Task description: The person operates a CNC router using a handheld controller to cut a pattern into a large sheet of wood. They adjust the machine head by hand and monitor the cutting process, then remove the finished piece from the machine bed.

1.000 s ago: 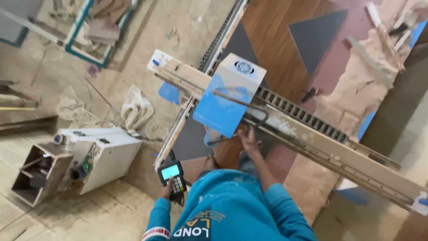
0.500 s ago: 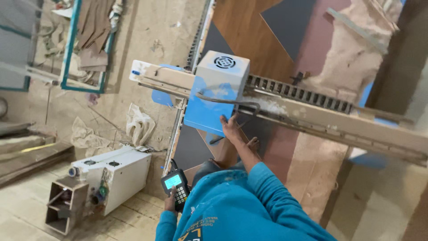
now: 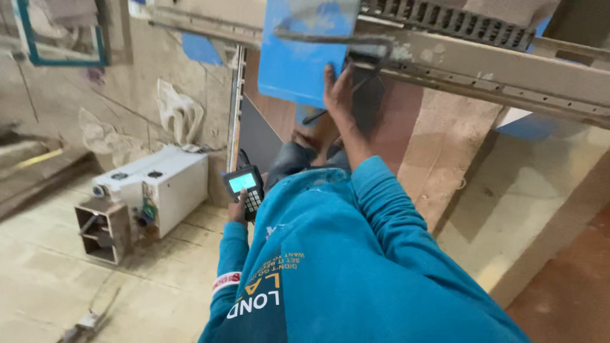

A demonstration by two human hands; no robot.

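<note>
Where the teal sleeves fill the near part of the view, the person's left hand is wrapped around a black handheld controller with a lit screen and a small keypad, held low at the left beside the body, its screen turned up toward the face. A dark cable seems to run up from its top end, though where it goes is hard to follow. Beyond it on the left, a white boxy unit with a rusty square tube at its near end stands on the dusty floor. Farther off and to the right, the right hand reaches up with fingers spread flat against the lower edge of the blue carriage box that rides on the long, dusty gantry beam; it presses or steadies rather than grips, so nothing is enclosed in it. Under the beam lies a brown board with a paler sheet to its right, and a toothed rack runs along the beam's far top. Judging from this, the work in hand is positioning the carriage from the controller, and doing it well calls for keeping the thumb on the keys in short touches, watching the carriage and not the screen alone, and keeping the right fingers clear of the beam's rail and the loose hose beneath the box.
</note>
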